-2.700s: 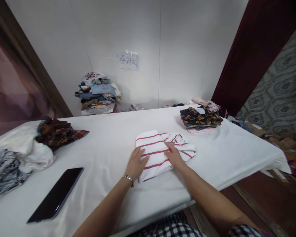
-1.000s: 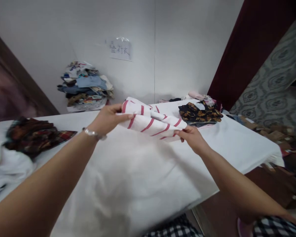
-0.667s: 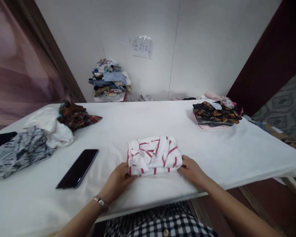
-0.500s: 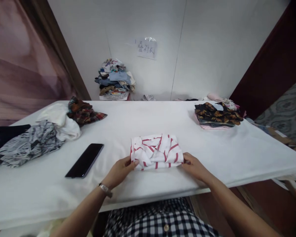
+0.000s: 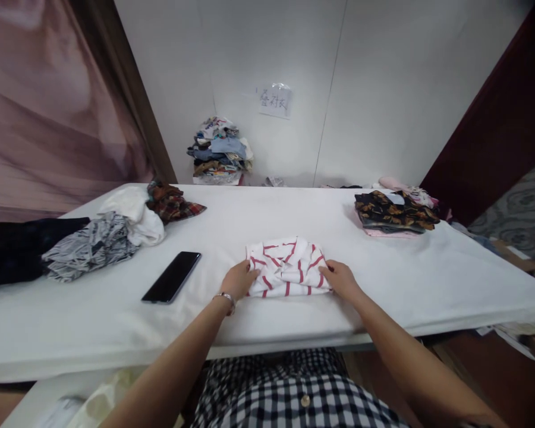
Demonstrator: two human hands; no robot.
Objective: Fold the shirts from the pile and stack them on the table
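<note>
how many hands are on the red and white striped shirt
2: the left hand at the left end of the striped shirt, the right hand at its right end. Some fingers are hidden.

Black-and-white checked garment (image 5: 276,405), silvery bracelet (image 5: 228,297)

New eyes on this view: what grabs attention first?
The red-striped white garment front and centre on the white table, with the left hand and right hand gripping its two sides. Next, the black phone lying flat to its left, and the dark gold-patterned garment topping a clothes stack toward the right rear.
</note>
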